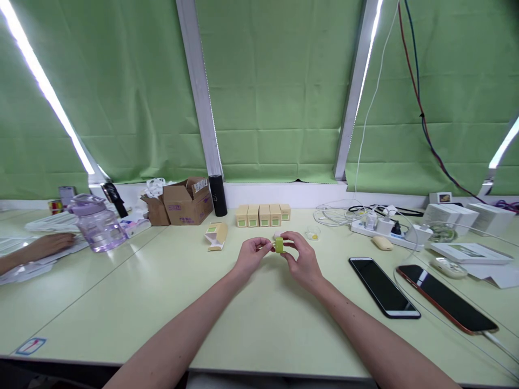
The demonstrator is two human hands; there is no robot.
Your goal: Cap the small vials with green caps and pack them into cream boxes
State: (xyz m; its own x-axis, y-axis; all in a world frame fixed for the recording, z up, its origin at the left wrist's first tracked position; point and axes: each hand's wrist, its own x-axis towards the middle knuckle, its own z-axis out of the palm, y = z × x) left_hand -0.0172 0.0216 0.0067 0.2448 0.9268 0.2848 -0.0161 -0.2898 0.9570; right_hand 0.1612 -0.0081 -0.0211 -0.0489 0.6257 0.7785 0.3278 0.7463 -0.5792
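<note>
Over the middle of the table, my right hand (303, 259) grips a small green block (279, 245) between thumb and fingers. My left hand (252, 259) is closed in a pinch at the block's left side, where a thin pale part sticks out toward the fingertips. What that part is cannot be made out. Just behind the block shows a small whitish thing (277, 235), partly hidden. Beyond my left hand lies an opened cardboard box (216, 236) with a green label. Several closed small boxes (264, 216) stand in a row farther back.
Two phones (384, 286) lie at the right, before a power strip (385, 229) with chargers and loose white cables (336, 215). A clear plastic piece (312, 234) is nearer the middle. At left stand a purple bottle (97, 224), a carton (186, 205) and another person's hand (51, 246).
</note>
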